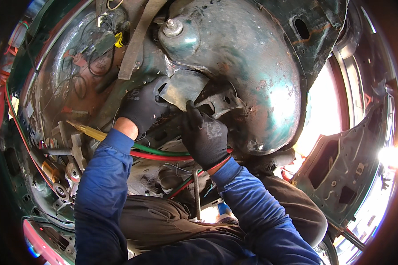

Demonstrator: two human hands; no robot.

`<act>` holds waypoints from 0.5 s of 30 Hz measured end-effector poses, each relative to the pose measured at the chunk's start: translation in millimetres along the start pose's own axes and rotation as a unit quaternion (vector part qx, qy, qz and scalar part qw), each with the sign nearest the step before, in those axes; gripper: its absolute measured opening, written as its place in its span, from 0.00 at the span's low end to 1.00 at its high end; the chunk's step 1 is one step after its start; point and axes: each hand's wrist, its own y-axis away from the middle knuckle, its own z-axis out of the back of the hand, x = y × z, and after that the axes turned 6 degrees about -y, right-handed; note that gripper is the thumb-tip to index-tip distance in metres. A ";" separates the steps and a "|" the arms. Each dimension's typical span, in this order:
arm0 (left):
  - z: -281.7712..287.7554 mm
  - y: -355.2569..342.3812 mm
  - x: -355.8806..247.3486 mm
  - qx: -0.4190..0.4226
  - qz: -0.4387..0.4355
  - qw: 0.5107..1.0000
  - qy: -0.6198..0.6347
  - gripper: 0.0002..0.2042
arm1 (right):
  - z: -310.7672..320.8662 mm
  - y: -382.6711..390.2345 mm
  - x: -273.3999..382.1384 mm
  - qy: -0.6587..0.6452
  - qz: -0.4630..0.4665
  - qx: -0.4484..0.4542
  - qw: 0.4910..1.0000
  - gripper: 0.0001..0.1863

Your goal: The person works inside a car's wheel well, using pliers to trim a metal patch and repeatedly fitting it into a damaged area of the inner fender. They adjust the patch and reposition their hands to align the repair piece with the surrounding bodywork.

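My left hand (140, 105), in a black glove, grips the left edge of a small square sheet-metal plate (183, 86). My right hand (204, 132), also gloved, has its curled fingers on the plate's lower right corner. The plate lies against the green, rust-speckled wheel arch (252, 88), just left of a bent bracket (224, 102) with holes. A yellow torch tool (89, 131) with red (159, 156) and green (160, 151) hoses lies just below my left hand.
A flat metal bar (135, 46) stands above my left hand. An angle grinder (53, 176) and a hammer (77, 148) lie at the left. Wires (93, 62) loop at the upper left. A vertical rod (197, 194) is between my forearms. A car door panel (334, 172) is at the right.
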 end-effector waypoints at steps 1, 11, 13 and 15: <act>-0.2 -0.8 -0.3 0.009 -0.001 1.000 0.011 0.34 | -0.6 0.2 -0.4 0.004 0.002 -0.004 1.000 0.32; 1.2 -2.0 -8.9 0.025 -0.002 0.999 0.030 0.32 | 4.4 -2.0 2.6 0.018 -0.005 0.011 1.000 0.28; 4.5 -0.2 -13.1 0.027 0.004 1.000 -0.005 0.32 | 3.2 -2.5 2.5 -0.001 -0.006 -0.008 1.000 0.29; 5.5 0.2 -15.0 0.028 0.004 0.999 -0.022 0.33 | 3.2 -1.1 2.4 -0.006 -0.013 -0.014 1.000 0.29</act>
